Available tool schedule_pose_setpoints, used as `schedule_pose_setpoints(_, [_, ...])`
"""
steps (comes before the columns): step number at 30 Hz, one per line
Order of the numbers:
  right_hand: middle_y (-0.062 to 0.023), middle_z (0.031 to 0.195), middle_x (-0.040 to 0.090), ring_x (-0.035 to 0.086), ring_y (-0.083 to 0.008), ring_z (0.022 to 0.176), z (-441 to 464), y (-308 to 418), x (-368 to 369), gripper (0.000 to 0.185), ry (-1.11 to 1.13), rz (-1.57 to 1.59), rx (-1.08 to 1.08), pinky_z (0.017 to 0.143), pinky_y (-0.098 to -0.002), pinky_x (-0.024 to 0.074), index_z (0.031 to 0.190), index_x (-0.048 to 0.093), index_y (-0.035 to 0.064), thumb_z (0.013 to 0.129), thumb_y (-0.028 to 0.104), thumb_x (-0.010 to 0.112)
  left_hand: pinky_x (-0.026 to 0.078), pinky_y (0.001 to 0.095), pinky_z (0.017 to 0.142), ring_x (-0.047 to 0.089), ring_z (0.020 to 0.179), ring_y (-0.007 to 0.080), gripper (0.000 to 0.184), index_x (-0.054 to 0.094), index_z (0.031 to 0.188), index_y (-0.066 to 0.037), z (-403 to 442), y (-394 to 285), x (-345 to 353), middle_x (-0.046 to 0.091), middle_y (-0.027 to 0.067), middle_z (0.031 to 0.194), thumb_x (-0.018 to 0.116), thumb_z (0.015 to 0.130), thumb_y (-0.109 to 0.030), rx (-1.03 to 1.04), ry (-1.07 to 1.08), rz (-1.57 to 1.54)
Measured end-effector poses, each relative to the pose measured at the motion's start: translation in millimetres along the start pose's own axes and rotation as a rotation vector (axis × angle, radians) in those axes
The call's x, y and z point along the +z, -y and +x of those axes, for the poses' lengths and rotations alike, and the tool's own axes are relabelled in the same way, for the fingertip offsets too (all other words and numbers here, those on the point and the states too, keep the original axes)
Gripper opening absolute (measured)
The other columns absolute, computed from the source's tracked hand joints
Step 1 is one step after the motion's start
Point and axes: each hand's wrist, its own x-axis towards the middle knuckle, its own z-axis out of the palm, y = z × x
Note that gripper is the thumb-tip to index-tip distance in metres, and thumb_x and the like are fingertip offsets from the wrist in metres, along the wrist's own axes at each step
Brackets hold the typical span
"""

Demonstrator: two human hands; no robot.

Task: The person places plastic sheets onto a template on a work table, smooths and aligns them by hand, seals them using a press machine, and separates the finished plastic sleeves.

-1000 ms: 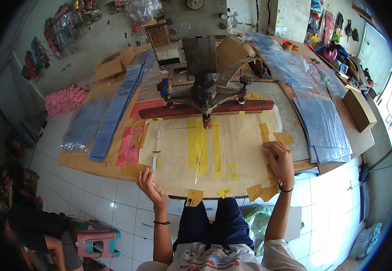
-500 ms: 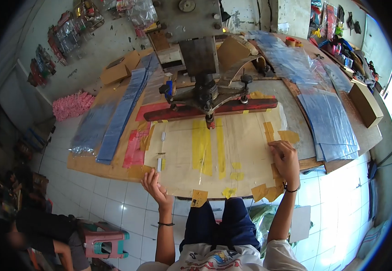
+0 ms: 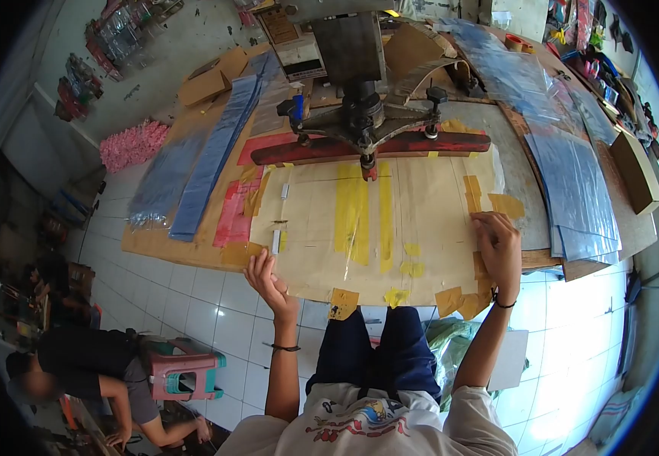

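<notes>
A tan taped sheet (image 3: 306, 270) lies on the workbench in front of me, with yellow strips down its middle and brown tape along its edges. At its front left corner is my left hand (image 3: 272, 287), palm turned up, fingers stretched out and touching the edge. My right hand (image 3: 501, 247) presses at the right edge, fingers bent and close together; anything thin between them is hidden. Above the far edge sits a long dark red press bar (image 3: 420, 144), carried by a metal bracket (image 3: 363, 118). Two small white pieces, one of them a white strip (image 3: 275, 242), lie near the left edge.
Blue-tinted plastic sheets (image 3: 219, 152) lie left, with another stack of plastic sheets (image 3: 572, 197) right. Cardboard boxes (image 3: 211, 76) stand behind, and a brown box (image 3: 637, 173) far right. Another person (image 3: 90, 365) bends beside a pink and green stool (image 3: 185, 372) at lower left.
The view has tilted downward, so the bench and press appear higher in the picture. Both hands stay at the same edges of the taped sheet.
</notes>
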Motion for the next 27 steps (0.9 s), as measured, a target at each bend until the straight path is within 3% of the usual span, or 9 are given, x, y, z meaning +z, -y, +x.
schedule_pose_setpoints(27, [-0.0140, 0.093, 0.072, 0.066, -0.0317, 0.087, -0.2, -2.2, -1.3, 0.012, -0.012, -0.011, -0.010, 0.080, -0.0386, 0.0519, 0.098, 0.073, 0.0001, 0.089, 0.005, 0.067, 0.017, 0.0623, 0.119, 0.043, 0.137, 0.0415, 0.035, 0.053, 0.130, -0.004, -0.4, 3.7, 5.3, 0.057, 0.0170, 0.140, 0.030, 0.106, -0.018, 0.040, -0.040, 0.007])
